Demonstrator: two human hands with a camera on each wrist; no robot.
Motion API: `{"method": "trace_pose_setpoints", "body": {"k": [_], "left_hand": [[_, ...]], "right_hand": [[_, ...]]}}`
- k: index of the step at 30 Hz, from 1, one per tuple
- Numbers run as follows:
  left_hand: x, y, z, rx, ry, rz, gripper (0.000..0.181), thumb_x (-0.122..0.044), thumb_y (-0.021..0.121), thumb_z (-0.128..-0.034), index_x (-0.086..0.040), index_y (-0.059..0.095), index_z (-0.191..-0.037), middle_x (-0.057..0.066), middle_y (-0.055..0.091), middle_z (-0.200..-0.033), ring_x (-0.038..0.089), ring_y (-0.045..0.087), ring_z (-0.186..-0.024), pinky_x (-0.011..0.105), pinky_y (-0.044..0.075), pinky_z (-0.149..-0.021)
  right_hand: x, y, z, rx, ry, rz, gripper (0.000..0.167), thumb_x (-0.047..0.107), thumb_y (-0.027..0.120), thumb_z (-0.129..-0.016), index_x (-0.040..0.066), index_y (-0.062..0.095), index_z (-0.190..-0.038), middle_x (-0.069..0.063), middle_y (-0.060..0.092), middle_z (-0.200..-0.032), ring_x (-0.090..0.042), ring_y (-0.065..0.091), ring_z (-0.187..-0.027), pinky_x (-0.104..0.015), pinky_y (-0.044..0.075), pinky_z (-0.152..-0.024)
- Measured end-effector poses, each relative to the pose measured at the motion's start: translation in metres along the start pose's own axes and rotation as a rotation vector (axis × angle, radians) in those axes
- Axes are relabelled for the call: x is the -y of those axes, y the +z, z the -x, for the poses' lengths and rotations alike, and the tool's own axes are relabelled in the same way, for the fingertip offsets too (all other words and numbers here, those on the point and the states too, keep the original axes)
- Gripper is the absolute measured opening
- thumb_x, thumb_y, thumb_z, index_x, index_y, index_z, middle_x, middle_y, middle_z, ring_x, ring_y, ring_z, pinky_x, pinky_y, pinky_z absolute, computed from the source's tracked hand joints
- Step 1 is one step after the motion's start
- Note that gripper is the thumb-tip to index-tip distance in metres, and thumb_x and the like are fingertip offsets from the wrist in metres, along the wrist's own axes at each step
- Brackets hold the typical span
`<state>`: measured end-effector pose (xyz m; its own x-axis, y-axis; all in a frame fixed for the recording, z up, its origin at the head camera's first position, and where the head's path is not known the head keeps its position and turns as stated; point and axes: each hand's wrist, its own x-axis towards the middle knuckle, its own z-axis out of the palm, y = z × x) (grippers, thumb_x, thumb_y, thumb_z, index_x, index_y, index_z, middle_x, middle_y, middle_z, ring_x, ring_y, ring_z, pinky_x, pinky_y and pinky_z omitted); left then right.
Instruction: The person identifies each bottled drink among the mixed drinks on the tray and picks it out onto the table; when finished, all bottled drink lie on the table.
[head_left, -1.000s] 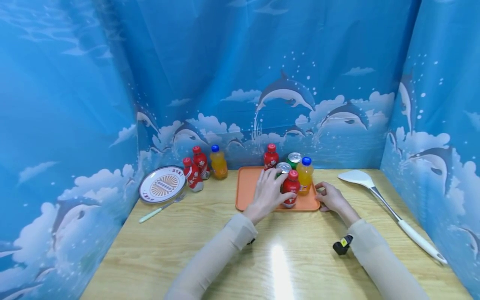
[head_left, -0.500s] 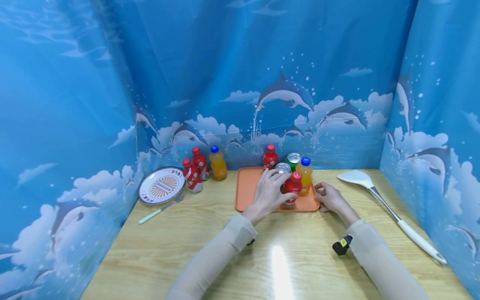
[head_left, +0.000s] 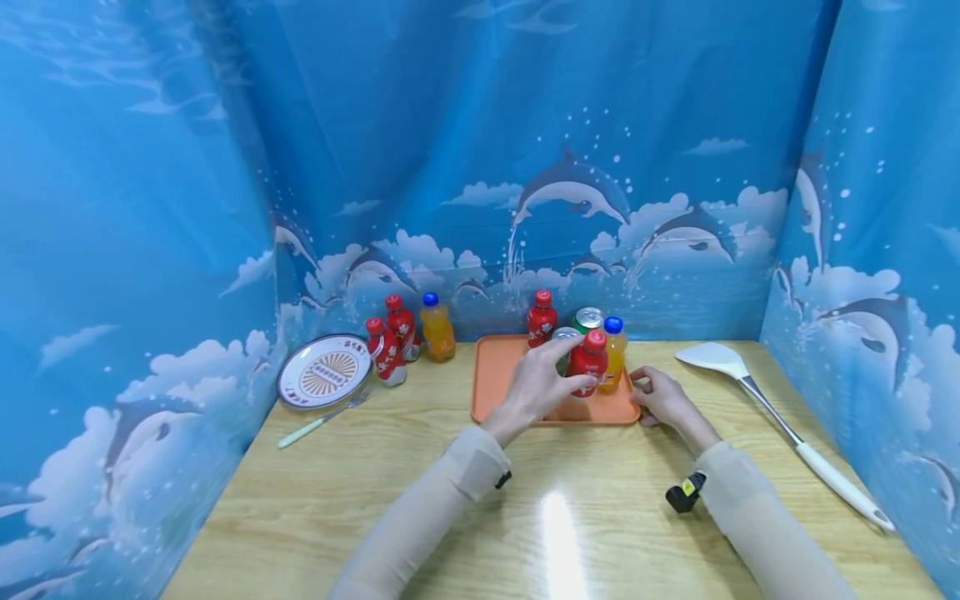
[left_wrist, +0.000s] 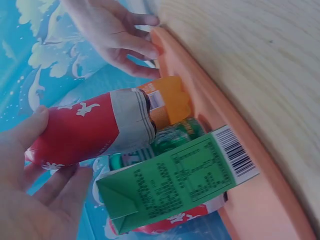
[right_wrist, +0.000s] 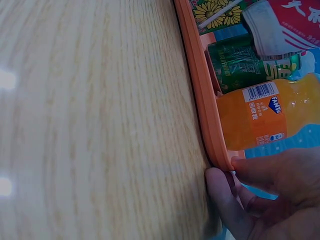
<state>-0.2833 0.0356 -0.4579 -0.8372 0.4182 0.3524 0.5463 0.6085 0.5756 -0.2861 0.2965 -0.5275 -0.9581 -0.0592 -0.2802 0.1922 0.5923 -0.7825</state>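
Observation:
My left hand point(head_left: 534, 382) grips a red bottle point(head_left: 589, 363) around its upper part. In the left wrist view the bottle's base hangs over the orange tray point(left_wrist: 260, 212), apart from its floor. A green drink carton point(left_wrist: 175, 182) stands beside it on the tray, hidden behind the left hand in the head view. An orange soda bottle point(right_wrist: 260, 112) and green cans point(right_wrist: 235, 65) stand close by on the tray. Another red bottle point(head_left: 542, 321) is at the tray's back. My right hand point(head_left: 663, 395) pinches the tray's right edge between thumb and fingers.
Two red bottles point(head_left: 386, 354) and an orange soda bottle point(head_left: 437, 329) stand at the back left. Near them lie a patterned plate point(head_left: 325, 371) and a fork point(head_left: 318, 421). A white spatula point(head_left: 787, 425) lies at the right. Blue dolphin curtains point(head_left: 480, 167) enclose the table.
The red bottle in my left hand has risen and shifted slightly right and back, in front of the orange soda bottle. My right hand stays at the tray's edge.

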Motion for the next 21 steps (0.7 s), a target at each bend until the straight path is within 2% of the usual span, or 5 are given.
{"method": "trace_pose_setpoints", "body": {"k": [6, 11, 16, 21], "left_hand": [[-0.001, -0.005, -0.005, -0.011, -0.017, 0.191, 0.068, -0.027, 0.087, -0.0878, -0.023, 0.059, -0.15, -0.001, 0.068, -0.146, 0.018, 0.067, -0.129, 0.04, 0.06, -0.106], [0.0, -0.008, -0.007, 0.003, -0.074, 0.371, 0.065, -0.024, 0.088, -0.0874, -0.023, 0.062, -0.147, -0.001, 0.072, -0.139, 0.015, 0.07, -0.118, 0.038, 0.063, -0.099], [0.001, -0.015, -0.009, 0.05, -0.16, 0.568, 0.062, -0.023, 0.087, -0.0882, -0.027, 0.063, -0.145, -0.001, 0.072, -0.137, 0.015, 0.069, -0.114, 0.034, 0.065, -0.088], [0.003, -0.02, -0.014, 0.14, -0.181, 0.757, 0.058, -0.019, 0.083, -0.0921, -0.028, 0.062, -0.146, 0.003, 0.067, -0.144, 0.021, 0.067, -0.122, 0.039, 0.068, -0.083]], "right_hand": [[0.0, -0.001, -0.002, 0.01, 0.009, 0.008, 0.048, 0.004, 0.055, -0.106, -0.007, 0.039, -0.15, -0.021, 0.061, -0.105, -0.02, 0.069, -0.082, -0.035, 0.066, -0.067], [-0.001, -0.001, -0.002, 0.013, 0.015, 0.007, 0.047, 0.005, 0.055, -0.107, -0.006, 0.039, -0.15, -0.021, 0.061, -0.106, -0.02, 0.069, -0.082, -0.034, 0.066, -0.067], [-0.001, 0.0, -0.002, 0.008, 0.005, -0.004, 0.048, 0.004, 0.056, -0.106, -0.006, 0.04, -0.149, -0.02, 0.062, -0.105, -0.019, 0.069, -0.08, -0.034, 0.066, -0.066], [-0.001, -0.001, -0.001, -0.002, -0.003, -0.013, 0.048, 0.004, 0.056, -0.105, -0.007, 0.04, -0.149, -0.019, 0.062, -0.101, -0.017, 0.068, -0.076, -0.034, 0.066, -0.064]]}}
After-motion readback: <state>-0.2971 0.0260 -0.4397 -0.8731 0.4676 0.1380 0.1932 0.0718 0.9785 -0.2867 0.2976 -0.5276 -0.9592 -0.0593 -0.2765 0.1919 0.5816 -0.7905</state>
